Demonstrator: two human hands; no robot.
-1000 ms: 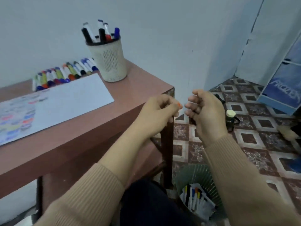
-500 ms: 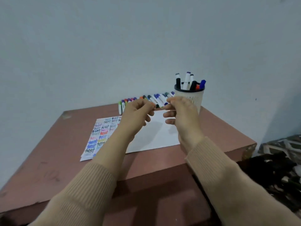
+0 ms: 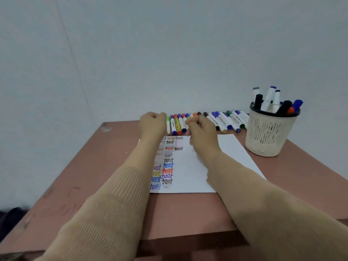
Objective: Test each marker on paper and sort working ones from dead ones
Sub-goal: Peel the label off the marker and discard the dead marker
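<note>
A white paper (image 3: 197, 172) lies on the reddish-brown table (image 3: 90, 176), with "test" written on its left part in several colours. Above its far edge, my right hand (image 3: 202, 134) is curled around a small orange marker whose end barely shows at the fingertips (image 3: 188, 121). Just to the left, my left hand (image 3: 152, 127) is a closed fist, and what is inside it is hidden. A row of capped markers (image 3: 222, 121) lies along the wall behind both hands. At the right, a cream mesh cup (image 3: 267, 136) holds several upright markers.
The wall rises directly behind the marker row. The table's near edge (image 3: 188, 236) runs under my forearms. A dark object (image 3: 11, 217) shows at the lower left, beyond the table's left edge.
My view has swung from the floor and bin back to the tabletop. My hands were joined on the marker and have now pulled apart over the paper's far edge.
</note>
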